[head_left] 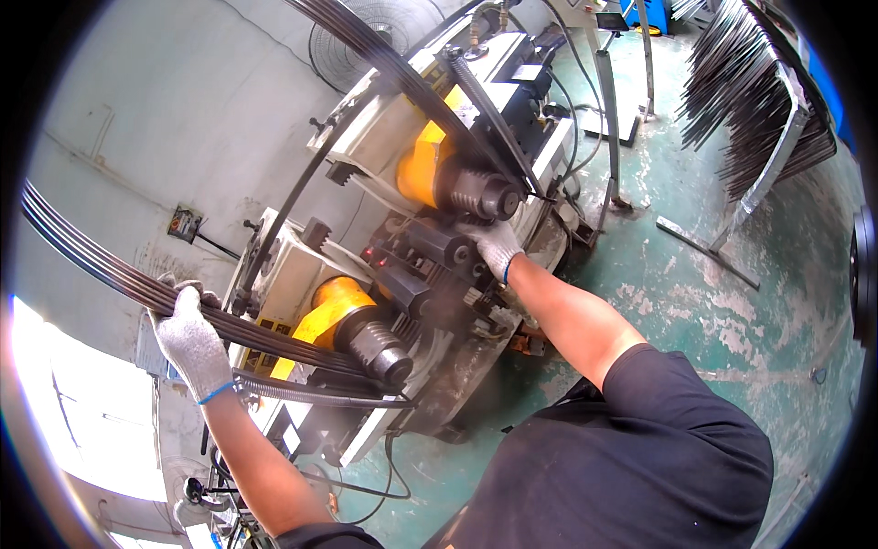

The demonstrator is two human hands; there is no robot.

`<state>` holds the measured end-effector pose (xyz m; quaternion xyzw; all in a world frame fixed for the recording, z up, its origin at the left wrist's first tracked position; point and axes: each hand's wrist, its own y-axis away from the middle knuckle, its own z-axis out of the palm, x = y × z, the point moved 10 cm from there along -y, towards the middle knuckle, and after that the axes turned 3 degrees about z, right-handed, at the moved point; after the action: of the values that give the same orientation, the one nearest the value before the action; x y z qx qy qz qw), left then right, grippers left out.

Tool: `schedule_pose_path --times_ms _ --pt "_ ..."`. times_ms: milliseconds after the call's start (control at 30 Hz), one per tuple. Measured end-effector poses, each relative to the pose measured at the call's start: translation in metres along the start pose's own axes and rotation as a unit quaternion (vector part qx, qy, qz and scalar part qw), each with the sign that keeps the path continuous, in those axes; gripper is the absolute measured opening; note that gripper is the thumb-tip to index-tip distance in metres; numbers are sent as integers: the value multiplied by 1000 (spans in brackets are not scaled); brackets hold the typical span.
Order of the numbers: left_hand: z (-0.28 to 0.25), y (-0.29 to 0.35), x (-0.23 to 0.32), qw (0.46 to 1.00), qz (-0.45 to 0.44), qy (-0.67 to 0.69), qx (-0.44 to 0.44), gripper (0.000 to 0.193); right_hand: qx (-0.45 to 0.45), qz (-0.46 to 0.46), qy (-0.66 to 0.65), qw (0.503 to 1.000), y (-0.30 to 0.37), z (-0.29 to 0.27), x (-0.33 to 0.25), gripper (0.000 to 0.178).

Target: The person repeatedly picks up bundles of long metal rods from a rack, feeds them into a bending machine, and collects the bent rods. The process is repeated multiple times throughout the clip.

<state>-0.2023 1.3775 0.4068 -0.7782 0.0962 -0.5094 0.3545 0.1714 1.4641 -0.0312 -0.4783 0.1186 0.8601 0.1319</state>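
Note:
My left hand [192,339], in a pale knit glove with a blue cuff edge, is closed around a bundle of long dark metal rods [101,258]. The bundle runs from the far left down to a ridged metal spindle [375,348] with a yellow housing [331,309]. My right hand [497,244], gloved alike, reaches in among dark steel blocks [430,245] at the machine's middle, just below a second ridged spindle [485,194]. Its fingers are mostly hidden there. A small red light glows beside the blocks. Another bundle of rods [389,62] slants down to the second spindle.
The white machine body [366,146] stands against a grey wall. Behind it is a round fan [361,41]. Coil springs [311,392] and cables hang along its sides. At right, a metal rack [777,156] bears many thin rods above the worn green floor [677,311].

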Motion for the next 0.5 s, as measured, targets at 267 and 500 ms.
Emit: schedule_pose_path --times_ms 267,500 --pt "-2 2 0 999 -33 -3 -11 33 13 -6 42 999 3 1 -8 31" --pt "-14 1 13 998 -49 41 17 20 16 8 49 999 -12 -6 10 30"
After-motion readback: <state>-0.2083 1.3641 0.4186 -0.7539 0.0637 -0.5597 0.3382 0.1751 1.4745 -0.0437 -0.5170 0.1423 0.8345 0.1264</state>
